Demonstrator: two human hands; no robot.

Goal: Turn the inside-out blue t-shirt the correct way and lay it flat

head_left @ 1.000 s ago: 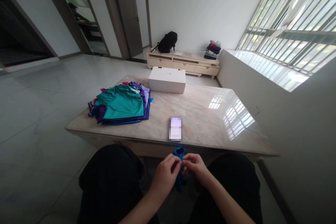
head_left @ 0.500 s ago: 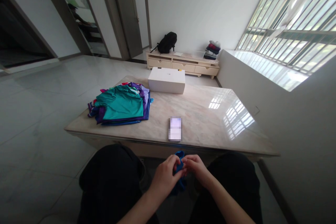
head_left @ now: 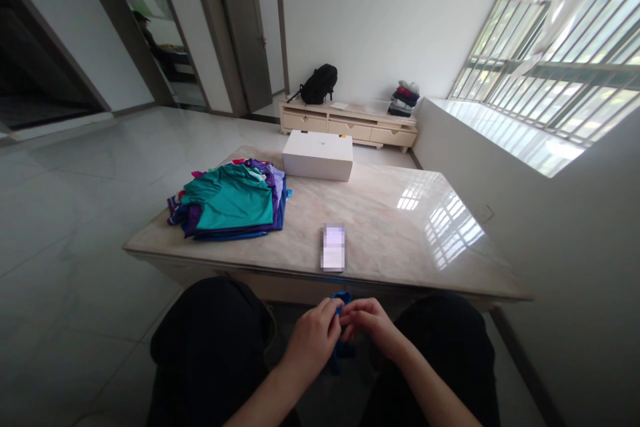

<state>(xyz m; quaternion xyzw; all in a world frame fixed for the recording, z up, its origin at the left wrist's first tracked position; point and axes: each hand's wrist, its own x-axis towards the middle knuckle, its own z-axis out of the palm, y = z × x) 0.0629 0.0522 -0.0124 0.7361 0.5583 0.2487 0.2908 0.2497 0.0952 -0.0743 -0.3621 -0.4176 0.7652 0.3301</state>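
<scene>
Blue cloth (head_left: 342, 297) | pinched between left hand (head_left: 313, 335); right hand (head_left: 369, 324)

- Table (head_left: 400, 227): glossy, polished marble-like stone.
- Cloth (head_left: 341, 347): blue, soft fabric.
- Pile (head_left: 233, 199): smooth, slightly shiny fabric.
- Box (head_left: 318, 155): matt white cardboard.
- Floor (head_left: 75, 213): glossy tile.

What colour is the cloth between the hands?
Blue cloth, pinched by left hand and right hand; head view.
</scene>
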